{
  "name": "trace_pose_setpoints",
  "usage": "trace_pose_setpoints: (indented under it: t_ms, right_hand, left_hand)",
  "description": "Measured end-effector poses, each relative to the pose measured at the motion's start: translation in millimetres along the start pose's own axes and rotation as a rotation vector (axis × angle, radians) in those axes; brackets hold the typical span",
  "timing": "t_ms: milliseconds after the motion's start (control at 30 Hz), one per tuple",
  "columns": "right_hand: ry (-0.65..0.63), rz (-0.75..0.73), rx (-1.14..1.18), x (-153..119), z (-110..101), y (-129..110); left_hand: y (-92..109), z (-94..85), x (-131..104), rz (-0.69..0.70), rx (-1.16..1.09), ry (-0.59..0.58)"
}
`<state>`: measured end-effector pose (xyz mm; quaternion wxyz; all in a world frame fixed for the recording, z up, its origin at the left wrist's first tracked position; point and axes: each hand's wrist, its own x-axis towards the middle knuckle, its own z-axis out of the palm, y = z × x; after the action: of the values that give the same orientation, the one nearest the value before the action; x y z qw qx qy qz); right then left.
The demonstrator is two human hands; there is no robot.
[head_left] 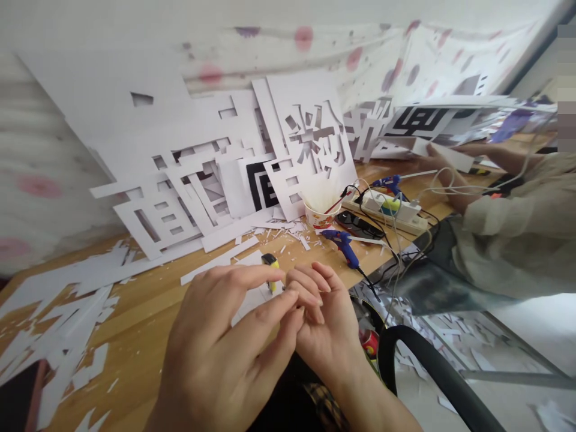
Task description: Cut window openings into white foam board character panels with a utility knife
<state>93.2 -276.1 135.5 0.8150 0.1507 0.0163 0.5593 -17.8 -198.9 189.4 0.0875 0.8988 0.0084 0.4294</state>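
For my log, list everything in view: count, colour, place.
Table: 1, brown, centre
Panels: several, white, back of table
Scraps: many, white, on and below table
Spotted cloth: count unclear, white, behind panels
Cup: 1, white and red, before panels
Power strip: 1, white, right of cup
Glue guns: 2, blue, flanking power strip
Small tool: 1, yellow and black, on table
Cables: several, black and white, right
Curved bar: 1, black, lower right
Flat device: 1, dark, lower left
Co-worker: 1, beige clothing, right
Left hand: 1, bare, lower centre
Right hand: 1, bare, beside left hand

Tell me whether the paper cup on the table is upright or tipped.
Upright: the paper cup stands on the table with its open mouth facing up.
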Motion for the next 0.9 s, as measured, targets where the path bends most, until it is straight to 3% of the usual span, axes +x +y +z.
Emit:
trace_pose_setpoints:
  t_ms: [167,400,567,900]
  right_hand:
    - [-0.009,-0.009,-0.064,-2.1,0.6,6.8]
    - [0.027,-0.009,-0.118,-4.8,2.4,11.0]
    - [0.044,-0.008,-0.071,-7.5,4.7,12.5]
    - [0.042,-0.037,-0.139,-6.7,4.2,14.8]
  left_hand:
    - [8.3,-7.0,-6.5,-0.085,0.076,-0.014]
    - [-2.4,-8.4,-14.4,-0.014,0.066,0.006]
    - [-5.4,-13.6,-17.3,-0.044,0.033,0.032]
    - [-1.4,-14.6,-20.1,-0.03,0.038,-0.053]
